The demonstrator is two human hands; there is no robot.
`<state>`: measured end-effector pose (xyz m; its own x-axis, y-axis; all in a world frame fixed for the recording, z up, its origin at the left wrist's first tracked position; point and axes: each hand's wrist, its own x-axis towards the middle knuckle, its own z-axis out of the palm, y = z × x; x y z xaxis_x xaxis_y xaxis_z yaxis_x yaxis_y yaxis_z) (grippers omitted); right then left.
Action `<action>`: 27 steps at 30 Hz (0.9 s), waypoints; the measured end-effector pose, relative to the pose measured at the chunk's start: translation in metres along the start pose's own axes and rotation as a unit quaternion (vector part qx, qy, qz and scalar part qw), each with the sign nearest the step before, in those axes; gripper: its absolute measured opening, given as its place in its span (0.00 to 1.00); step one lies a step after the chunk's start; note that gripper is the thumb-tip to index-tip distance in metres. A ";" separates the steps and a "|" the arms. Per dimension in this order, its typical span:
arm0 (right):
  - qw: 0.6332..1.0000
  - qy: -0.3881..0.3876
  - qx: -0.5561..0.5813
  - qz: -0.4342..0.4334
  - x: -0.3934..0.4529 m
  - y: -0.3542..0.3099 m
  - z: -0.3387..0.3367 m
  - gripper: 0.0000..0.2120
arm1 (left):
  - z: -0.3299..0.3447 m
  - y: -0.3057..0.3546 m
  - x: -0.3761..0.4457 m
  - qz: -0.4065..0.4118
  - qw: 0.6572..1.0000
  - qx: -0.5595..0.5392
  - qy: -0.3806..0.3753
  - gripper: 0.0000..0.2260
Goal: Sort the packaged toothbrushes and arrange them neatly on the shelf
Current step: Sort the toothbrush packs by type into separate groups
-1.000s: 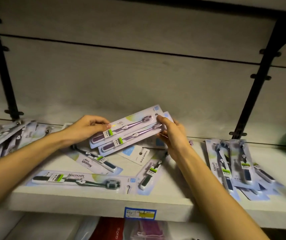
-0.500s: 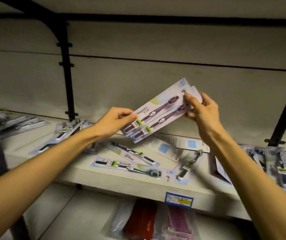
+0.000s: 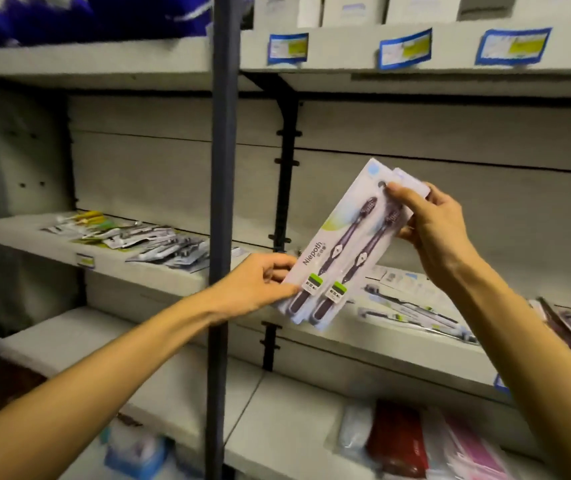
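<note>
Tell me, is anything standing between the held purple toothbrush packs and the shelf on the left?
Yes. The dark upright post stands between the purple toothbrush packs, held by the left hand and right hand, and the left shelf.

A shop aisle, seen up close — pale tiered shelves (image 3: pixel 374 348) on dark metal uprights (image 3: pixel 220 209), their front edges carrying blue-bordered price labels (image 3: pixel 404 48). Packaged toothbrushes (image 3: pixel 412 308) lie loose on the middle shelf, with more carded goods (image 3: pixel 159 245) in the next bay. White boxes (image 3: pixel 353 8) line the top tier — bagged red and pink items (image 3: pixel 398 438) fill the bottom one.
</note>
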<state>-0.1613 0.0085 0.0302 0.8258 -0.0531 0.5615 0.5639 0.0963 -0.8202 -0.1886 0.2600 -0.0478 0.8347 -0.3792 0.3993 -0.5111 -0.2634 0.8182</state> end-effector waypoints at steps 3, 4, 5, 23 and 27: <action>0.999 -0.033 -0.010 0.009 -0.021 0.004 0.060 0.08 | -0.036 -0.015 -0.048 -0.025 0.999 -0.019 0.019 0.16; 0.999 -0.043 -0.007 0.012 -0.025 0.005 0.080 0.08 | -0.049 -0.020 -0.060 -0.032 0.999 -0.026 0.031 0.16; 0.998 -0.055 -0.004 0.017 -0.028 0.005 0.100 0.09 | -0.063 -0.024 -0.072 -0.036 0.998 -0.028 0.044 0.16; 0.984 -0.152 -0.083 -0.047 -0.042 0.136 0.310 0.13 | -0.225 -0.118 -0.105 -0.137 0.969 -0.085 0.185 0.13; 0.986 -0.100 -0.089 -0.095 -0.034 0.135 0.302 0.12 | -0.225 -0.117 -0.080 -0.115 0.978 -0.072 0.160 0.14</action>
<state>-0.1170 0.3234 -0.0663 0.6962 0.1453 0.7030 0.7161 -0.0726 -0.6942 -0.1493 0.5210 -0.0828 0.9573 -0.0223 0.2881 -0.2875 -0.1729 0.9421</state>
